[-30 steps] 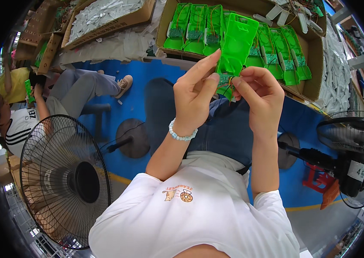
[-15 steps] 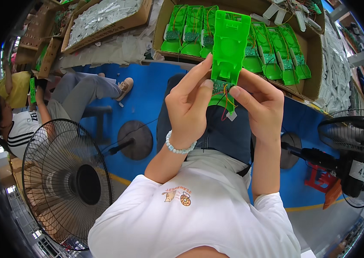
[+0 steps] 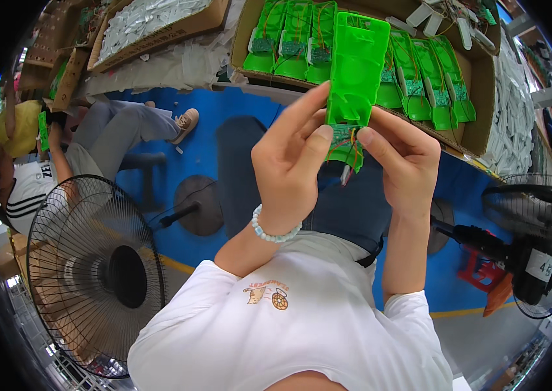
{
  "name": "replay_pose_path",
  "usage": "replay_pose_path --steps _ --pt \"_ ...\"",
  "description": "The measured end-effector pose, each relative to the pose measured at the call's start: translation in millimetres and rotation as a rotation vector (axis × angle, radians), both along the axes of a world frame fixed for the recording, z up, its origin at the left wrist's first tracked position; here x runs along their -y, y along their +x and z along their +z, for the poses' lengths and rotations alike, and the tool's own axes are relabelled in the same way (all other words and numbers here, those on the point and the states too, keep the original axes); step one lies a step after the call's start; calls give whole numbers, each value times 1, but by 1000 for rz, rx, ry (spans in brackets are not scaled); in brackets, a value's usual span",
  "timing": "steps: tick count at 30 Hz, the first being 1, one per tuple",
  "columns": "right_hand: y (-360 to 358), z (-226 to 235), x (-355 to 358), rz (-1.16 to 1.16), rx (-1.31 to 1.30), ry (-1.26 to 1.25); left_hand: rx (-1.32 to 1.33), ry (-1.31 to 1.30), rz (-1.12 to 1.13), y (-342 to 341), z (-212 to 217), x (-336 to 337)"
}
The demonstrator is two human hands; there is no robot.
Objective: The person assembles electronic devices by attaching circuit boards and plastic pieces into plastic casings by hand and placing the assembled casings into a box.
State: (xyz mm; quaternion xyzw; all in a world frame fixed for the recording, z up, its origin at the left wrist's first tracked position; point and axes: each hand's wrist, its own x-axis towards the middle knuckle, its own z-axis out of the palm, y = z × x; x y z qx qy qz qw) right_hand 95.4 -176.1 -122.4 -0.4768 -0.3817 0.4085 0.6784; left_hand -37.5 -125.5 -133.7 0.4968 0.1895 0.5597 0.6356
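Observation:
Between both hands, above my lap, I hold a bright green plastic housing (image 3: 358, 65), its hollow inside facing me. A small green circuit board (image 3: 342, 135) sits across its lower part, with red, yellow and dark wires and a small pale connector (image 3: 345, 174) hanging below. My left hand (image 3: 292, 156) grips the left edge, thumb at the board's left end. My right hand (image 3: 403, 156) closes on the right edge, thumb beside the wires at the board's right end. Behind it, a cardboard box (image 3: 478, 127) holds several similar green housings (image 3: 413, 75) with boards and wires.
Another cardboard box (image 3: 158, 45) of pale plastic pieces stands at the far left. More pale strips (image 3: 517, 117) are heaped at the right. Standing fans flank me, one left (image 3: 126, 277) and one right (image 3: 537, 267). A person (image 3: 34, 189) sits at the left.
The housing has shifted slightly right with both hands and turned a little. The connector and wires now hang lower against the housing's end. Both hands keep their hold.

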Motion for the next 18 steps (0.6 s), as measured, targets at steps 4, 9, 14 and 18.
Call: replay_pose_path --steps 4,9,14,18 --pt "2 4 -7 3 41 -38 197 -260 -165 2 6 -14" --pt "11 -12 -9 -13 275 -6 279 -273 -304 -3 1 -28" --pt "22 -34 9 295 283 -85 347 -243 -289 -10 5 -25" --pt "11 -61 6 383 423 -178 452 -313 -401 -12 0 -27"
